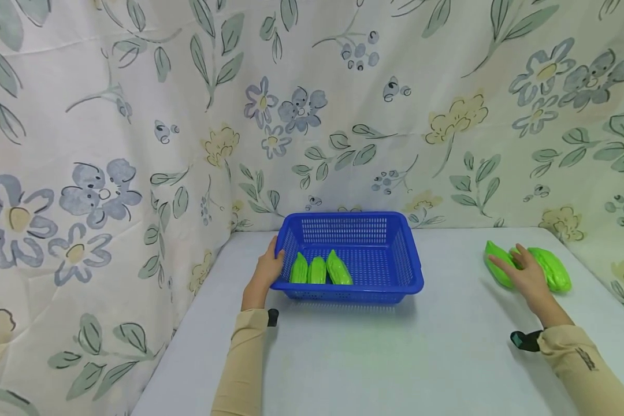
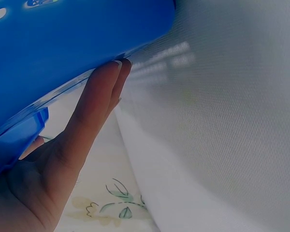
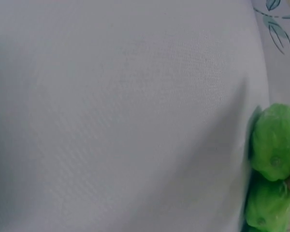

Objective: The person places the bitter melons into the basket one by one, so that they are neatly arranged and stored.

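The person's left hand [image 1: 267, 268] grips the left side of a blue plastic basket [image 1: 345, 292]. In the left wrist view, its long fingers lie against the basket's outer wall, and the thumb is partly hidden. Three green bitter melons [image 1: 317, 270], ridged and glossy, lie side by side in the basket's left half. At the table's right, the right hand [image 1: 531, 283] hovers with spread fingers over more bitter melons [image 1: 551, 268], partly hiding them. The right wrist view shows two melon ends [image 3: 275, 140] at its right edge; that hand is almost wholly out of that frame.
A white cloth-covered table [image 1: 353, 358] carries everything. Behind it and along both sides hangs a floral curtain [image 1: 312, 115]. Dark straps [image 1: 526, 341] sit at the wrists below beige sleeves [image 1: 582, 364].
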A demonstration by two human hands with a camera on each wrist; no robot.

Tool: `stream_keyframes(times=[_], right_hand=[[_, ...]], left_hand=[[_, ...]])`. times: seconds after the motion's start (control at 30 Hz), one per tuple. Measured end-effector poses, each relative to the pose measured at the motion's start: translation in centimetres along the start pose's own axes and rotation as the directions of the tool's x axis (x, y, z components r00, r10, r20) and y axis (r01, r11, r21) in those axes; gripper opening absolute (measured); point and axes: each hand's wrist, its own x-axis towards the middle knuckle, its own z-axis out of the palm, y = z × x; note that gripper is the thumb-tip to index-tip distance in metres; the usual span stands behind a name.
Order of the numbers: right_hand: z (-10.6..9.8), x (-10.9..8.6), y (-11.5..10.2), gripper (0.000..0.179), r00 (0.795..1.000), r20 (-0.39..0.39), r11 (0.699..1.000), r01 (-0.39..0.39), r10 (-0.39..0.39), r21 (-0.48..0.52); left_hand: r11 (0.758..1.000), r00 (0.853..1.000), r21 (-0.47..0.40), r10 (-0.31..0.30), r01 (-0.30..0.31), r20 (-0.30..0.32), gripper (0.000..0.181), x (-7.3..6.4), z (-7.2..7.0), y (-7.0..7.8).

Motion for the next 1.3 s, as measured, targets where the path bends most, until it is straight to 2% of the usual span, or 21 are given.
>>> stream_keyframes(times=[0.27, 0.53, 0.93, 1.3], right_hand=[[0.4, 0.5, 0.2, 0.097, 0.999, 0.036, 1.0, -0.013, 0.012, 0.017], [1.5, 0.4, 1.2, 0.097, 0.996, 0.073, 0.998, -0.06, 0.059, 0.0], [2.7, 0.6, 1.1, 0.082, 1.0, 0.014, 1.0, 0.002, -0.003, 0.023], [2.9, 0.6, 1.1, 0.084, 0.998, 0.002, 0.996, -0.06, 0.06, 0.059]], left_hand=[[1.0, 1.0, 0.01, 0.012, -0.012, -0.003, 0.059, -0.3, -0.2, 0.3], [1.0, 1.0, 0.012, -0.003, 0.003, 0.015, 0.059, -0.4, 0.0, 0.1], [1.0, 1.0, 0.012, -0.001, 0.0, 0.007, 0.059, -0.1, -0.1, 0.1], [1.0, 1.0, 0.011, 0.001, -0.001, 0.004, 0.06, -0.3, -0.2, 0.2]])
